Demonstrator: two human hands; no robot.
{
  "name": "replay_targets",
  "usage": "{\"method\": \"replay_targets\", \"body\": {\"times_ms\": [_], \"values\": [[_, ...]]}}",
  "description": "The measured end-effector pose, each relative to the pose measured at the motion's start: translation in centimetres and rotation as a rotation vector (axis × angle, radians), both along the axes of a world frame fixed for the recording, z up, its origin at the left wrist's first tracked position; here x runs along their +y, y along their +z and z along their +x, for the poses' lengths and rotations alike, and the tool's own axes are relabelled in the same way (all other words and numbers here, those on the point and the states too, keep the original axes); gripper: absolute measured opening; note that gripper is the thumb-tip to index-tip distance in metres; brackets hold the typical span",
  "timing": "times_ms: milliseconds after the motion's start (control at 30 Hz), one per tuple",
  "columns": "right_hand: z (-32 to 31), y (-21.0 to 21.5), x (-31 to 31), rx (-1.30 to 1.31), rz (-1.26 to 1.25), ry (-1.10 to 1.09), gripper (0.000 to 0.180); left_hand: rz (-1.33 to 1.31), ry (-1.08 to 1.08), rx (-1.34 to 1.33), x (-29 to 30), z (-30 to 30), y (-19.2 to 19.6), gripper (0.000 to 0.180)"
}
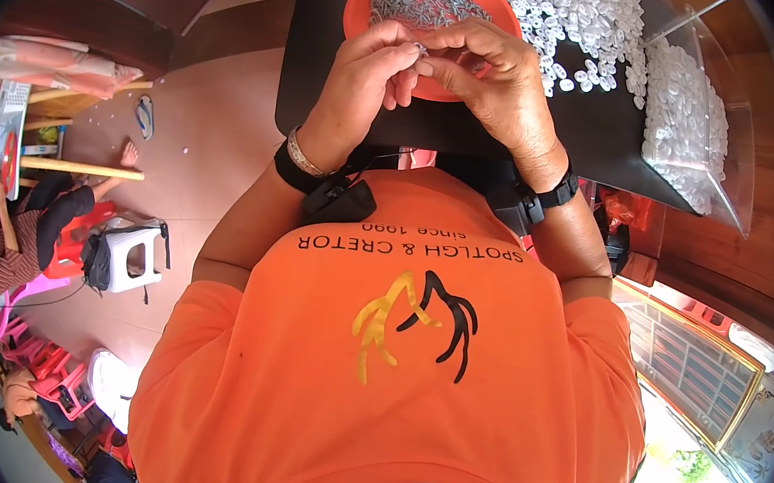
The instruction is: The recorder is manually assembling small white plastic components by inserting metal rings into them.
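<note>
My left hand (358, 81) and my right hand (501, 78) meet over the near part of a round orange-red plate (356, 11). A heap of small grey screw-like pieces (424, 3) lies in the plate. Fingertips of both hands are pinched together around a tiny shiny piece (420, 51). Its kind is too small to make out, and the fingers partly cover it. Right of the plate, many small clear oval plastic pieces (576, 10) are spread over the black table (318, 52).
A clear bin (733, 176) full of similar pieces stands at the table's right side. Far left, a person (9, 246) sits by another work surface, near a white stool (132, 255) and red and pink chairs (56, 385). A flip-flop (143, 116) lies on the floor.
</note>
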State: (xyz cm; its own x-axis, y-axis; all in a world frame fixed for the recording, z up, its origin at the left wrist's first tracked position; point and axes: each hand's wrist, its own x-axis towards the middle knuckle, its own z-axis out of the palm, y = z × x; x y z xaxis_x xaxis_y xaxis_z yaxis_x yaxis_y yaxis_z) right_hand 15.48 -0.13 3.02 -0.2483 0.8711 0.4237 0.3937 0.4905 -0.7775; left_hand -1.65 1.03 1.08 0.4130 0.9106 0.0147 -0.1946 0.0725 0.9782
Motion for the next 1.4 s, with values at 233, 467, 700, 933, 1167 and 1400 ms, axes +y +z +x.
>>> {"method": "replay_targets", "body": {"times_ms": [233,467,700,933,1167,1400], "values": [[0.6,0.3,1.0,-0.015,-0.039,0.088,0.009,-0.001,-0.010,0.066,0.1,-1.0,0.0,0.021],[2.3,-1.1,2.9,-0.322,-0.095,-0.090,0.016,-0.037,0.129,0.021,0.0,-2.2,-0.4,0.020],[0.6,-2.2,2.8,-0.656,0.107,0.020,0.015,-0.043,0.122,0.039,-0.1,-2.3,-0.7,0.019],[0.5,-2.5,3.0,-0.630,0.060,0.042,0.011,0.007,0.134,0.101,-0.4,-2.2,-0.6,0.018],[0.6,-2.7,3.1,-0.447,-0.011,-0.033,0.012,0.093,0.148,0.062,-0.5,-1.9,-0.8,0.015],[0.9,-2.4,3.2,-0.175,-0.205,-0.063,0.015,0.099,0.158,0.095,-0.7,-1.6,-0.6,0.014]]}}
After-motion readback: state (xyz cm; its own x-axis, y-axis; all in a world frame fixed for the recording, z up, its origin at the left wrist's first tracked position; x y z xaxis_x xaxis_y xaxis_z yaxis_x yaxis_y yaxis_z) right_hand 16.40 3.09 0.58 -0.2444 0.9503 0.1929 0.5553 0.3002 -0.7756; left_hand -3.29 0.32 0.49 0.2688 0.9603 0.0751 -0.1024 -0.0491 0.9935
